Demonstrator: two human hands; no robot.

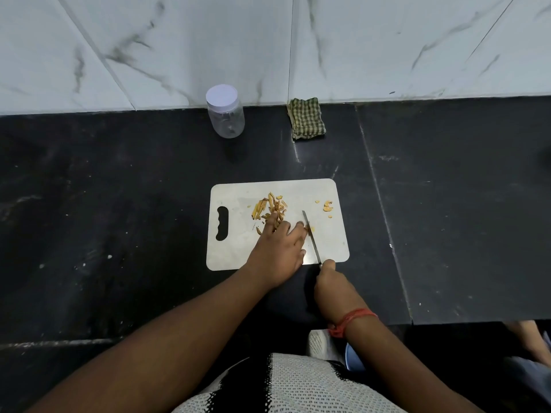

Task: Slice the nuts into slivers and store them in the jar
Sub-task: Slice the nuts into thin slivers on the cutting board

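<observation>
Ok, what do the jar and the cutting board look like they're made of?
The jar looks like clear plastic, possibly glass: the dark counter shows through its wall. Its lid is opaque, pale and matte, likely plastic. The cutting board is thin, pale grey and faintly reflective, so perhaps steel, though worn plastic is possible.

Folded checked cloth [306, 118] against wall

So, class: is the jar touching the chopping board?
Apart. The head view shows the jar standing by the wall, with bare black counter between it and the chopping board.
</observation>
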